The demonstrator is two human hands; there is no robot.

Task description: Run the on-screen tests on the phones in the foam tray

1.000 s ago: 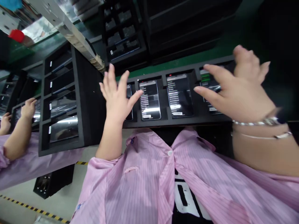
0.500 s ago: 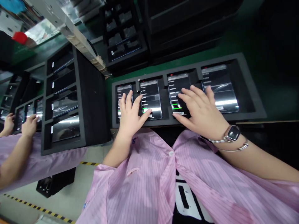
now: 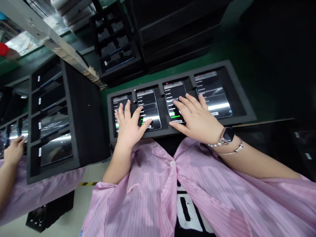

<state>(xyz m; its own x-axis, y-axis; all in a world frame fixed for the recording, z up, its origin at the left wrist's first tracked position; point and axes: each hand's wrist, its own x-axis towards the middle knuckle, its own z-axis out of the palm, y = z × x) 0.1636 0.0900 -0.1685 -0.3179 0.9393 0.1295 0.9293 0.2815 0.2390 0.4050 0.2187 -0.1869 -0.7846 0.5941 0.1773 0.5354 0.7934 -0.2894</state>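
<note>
Green tabletop (image 3: 151, 77), matte tray (image 3: 237, 86), splayed hands (image 3: 128, 130) over glossy rectangular phones (image 3: 213, 93)

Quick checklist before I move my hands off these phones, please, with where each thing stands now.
1. Four phones each in a separate compartment of the dark tray: ok.
2. Screens lit: ok, all four show text.
3. Left hand and right hand holding nothing: ok.
4. Screens uncovered: not ok, fingers hide parts.
5. Fingertips pressing the glass: cannot tell.
</note>
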